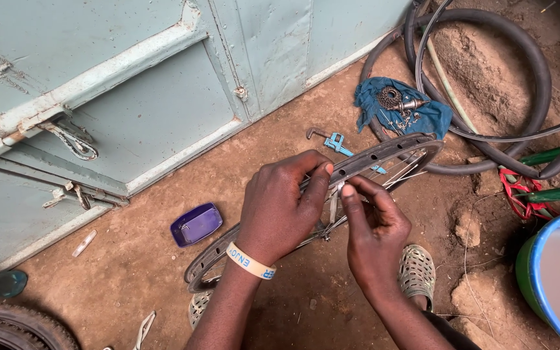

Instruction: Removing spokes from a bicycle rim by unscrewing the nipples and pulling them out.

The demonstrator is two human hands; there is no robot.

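At the far left, the edge of a knobby tyre (14, 324) lies on the dirt floor (131, 272), under the pale green metal door (131, 97). A little more to the right there is a small purple dish (196, 224). Next comes the bicycle wheel rim (384, 152), which stands tilted over the ground in front of the person, with thin spokes (400, 172) running inside it. The left hand (280, 207), with a cream wristband (249, 261), grips the rim from above, fingers curled around its edge. The right hand (374, 233) has its fingers narrow, pinched on a small thing at a spoke; what exactly it is, one cannot tell. The rim looks light and stiff, so it is best held on its bare edge; the spokes seem thin and would probably bend easily. Behind it lie a blue wrench (335, 142) and a blue cloth (403, 107) with small metal parts. Further right are black rubber tubes (526, 58) and a blue-rimmed bucket (552, 272).
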